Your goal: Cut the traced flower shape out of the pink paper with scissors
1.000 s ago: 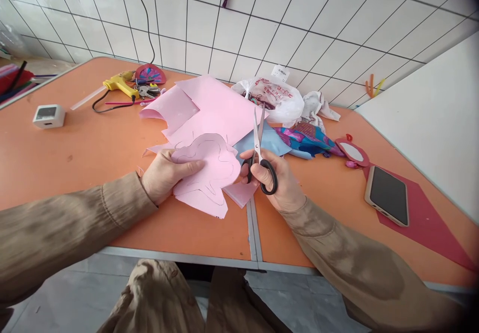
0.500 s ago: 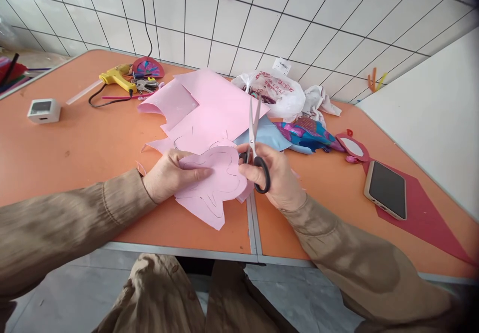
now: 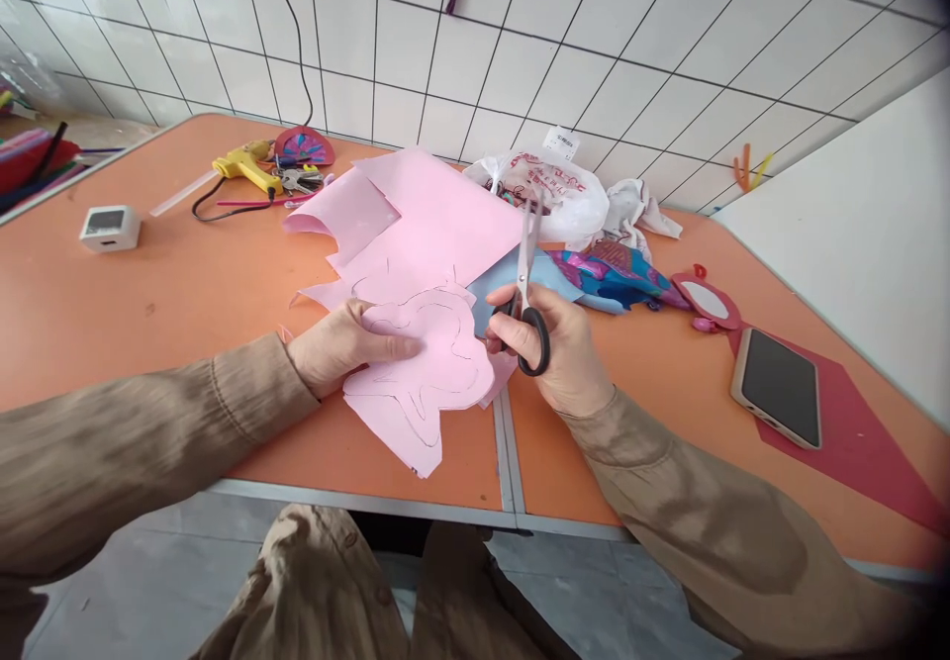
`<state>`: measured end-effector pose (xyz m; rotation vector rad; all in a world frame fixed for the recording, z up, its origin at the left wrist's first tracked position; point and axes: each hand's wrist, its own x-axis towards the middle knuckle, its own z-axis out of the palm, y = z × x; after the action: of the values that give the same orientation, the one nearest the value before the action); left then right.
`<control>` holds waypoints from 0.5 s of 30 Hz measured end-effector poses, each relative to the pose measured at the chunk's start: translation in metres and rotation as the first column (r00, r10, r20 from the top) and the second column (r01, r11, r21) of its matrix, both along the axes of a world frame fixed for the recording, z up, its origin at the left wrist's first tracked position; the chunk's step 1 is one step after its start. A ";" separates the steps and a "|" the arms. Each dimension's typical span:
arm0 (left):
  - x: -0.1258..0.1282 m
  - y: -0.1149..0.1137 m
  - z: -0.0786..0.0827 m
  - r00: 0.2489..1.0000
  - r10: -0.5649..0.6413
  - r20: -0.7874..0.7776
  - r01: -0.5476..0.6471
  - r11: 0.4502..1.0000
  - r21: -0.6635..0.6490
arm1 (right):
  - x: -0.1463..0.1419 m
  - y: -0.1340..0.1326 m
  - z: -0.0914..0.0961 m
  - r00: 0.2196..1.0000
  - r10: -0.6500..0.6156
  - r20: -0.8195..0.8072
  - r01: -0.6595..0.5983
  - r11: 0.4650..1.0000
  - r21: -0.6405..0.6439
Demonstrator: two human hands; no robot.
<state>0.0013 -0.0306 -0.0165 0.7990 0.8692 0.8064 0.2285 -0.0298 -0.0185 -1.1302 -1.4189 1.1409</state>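
Observation:
Between thumb and fingers, my left hand (image 3: 347, 345) pinches a pink sheet cutout (image 3: 437, 363) with dark curved outlines drawn on it; whether it is paper or thin foam I cannot tell. Part of its edge is rounded, and a pointed piece hangs toward the table's front edge. My right hand (image 3: 560, 348) holds scissors (image 3: 525, 269) by their black handles, blades pointing up and away, nearly closed and apart from the cutout. Behind the hands lies a larger pink sheet (image 3: 437, 215) with a curled left side and a few pen lines. A light blue sheet (image 3: 545, 276) sits under its right side.
On the left are a white device (image 3: 110, 230) and a yellow glue gun (image 3: 248, 167) with its cord. At the back stands a white plastic bag (image 3: 571, 195), with a shiny blue and purple piece (image 3: 616, 274) before it. A phone (image 3: 779, 388) rests on a red sheet (image 3: 868, 432).
The scissors and my right hand have moved slightly right, away from the cutout, and the blades have come closer together. The cutout has turned a little in my left hand. The view has shifted slightly.

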 end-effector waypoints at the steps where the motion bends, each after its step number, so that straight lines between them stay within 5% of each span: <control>1: 0.000 0.001 0.000 1.000 -0.012 0.014 0.012 1.000 -0.003 | -0.001 -0.001 0.000 0.999 0.039 -0.004 -0.039 0.999 -0.035; 6: 0.000 0.002 -0.002 0.998 -0.021 0.064 0.022 1.000 -0.017 | -0.003 -0.006 0.001 0.984 0.152 -0.091 -0.164 0.977 -0.136; 10: 0.000 0.002 -0.001 0.999 -0.010 0.053 0.010 1.000 -0.013 | -0.001 -0.005 0.002 0.978 0.098 -0.183 -0.138 0.967 -0.216; 15: -0.001 0.002 -0.005 0.999 -0.040 -0.011 0.040 0.996 0.075 | -0.005 -0.005 0.000 0.989 0.098 -0.112 -0.117 0.977 -0.180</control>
<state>0.0001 -0.0291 -0.0213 0.8843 0.8324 0.8045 0.2236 -0.0350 -0.0186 -1.1168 -1.3283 1.4133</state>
